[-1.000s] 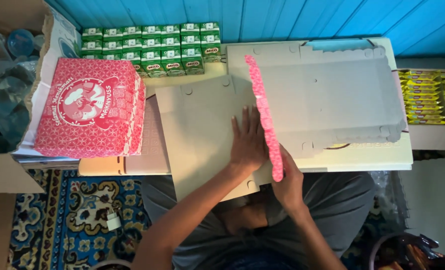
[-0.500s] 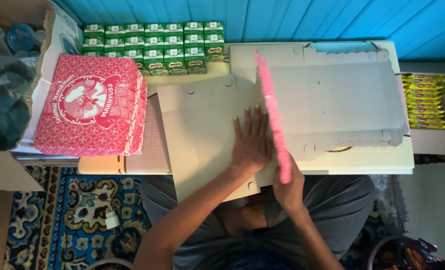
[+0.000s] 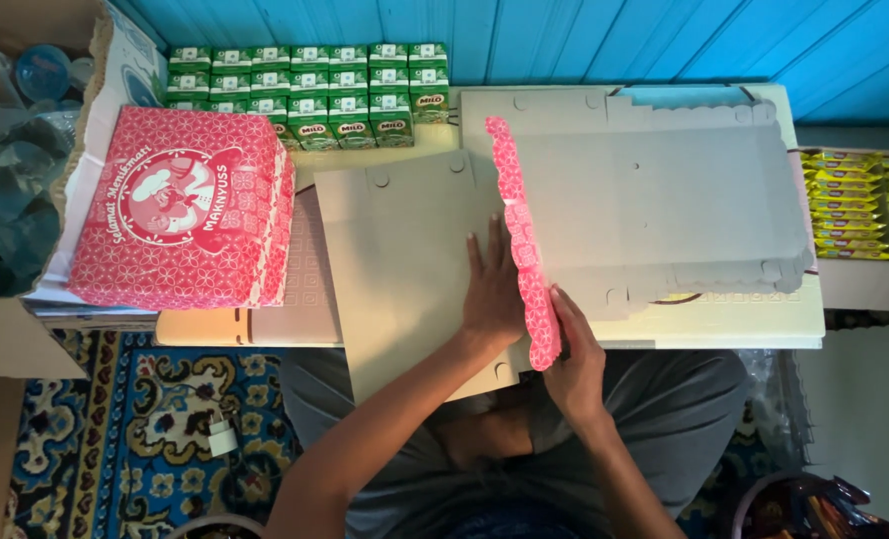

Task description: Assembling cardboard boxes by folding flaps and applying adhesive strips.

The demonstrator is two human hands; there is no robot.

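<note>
A flat grey cardboard box blank (image 3: 404,250) lies on the low table in front of me. One of its side flaps (image 3: 520,240), pink-patterned on the outside, stands folded up on edge. My left hand (image 3: 492,289) presses flat on the grey panel just left of that flap. My right hand (image 3: 574,354) holds the flap's near end from the right, fingers against it. A second grey blank (image 3: 664,200) lies spread to the right of the flap.
A finished pink patterned box (image 3: 180,222) sits at the left on a stack. Rows of small green drink cartons (image 3: 309,85) line the blue wall. Yellow packets (image 3: 864,205) lie at the right. A cardboard box with clear plastic cups (image 3: 10,150) stands far left.
The pink flap has been raised from a slanted lean to nearly upright. My right hand has slid along its near end; my left hand stayed pressed on the panel.
</note>
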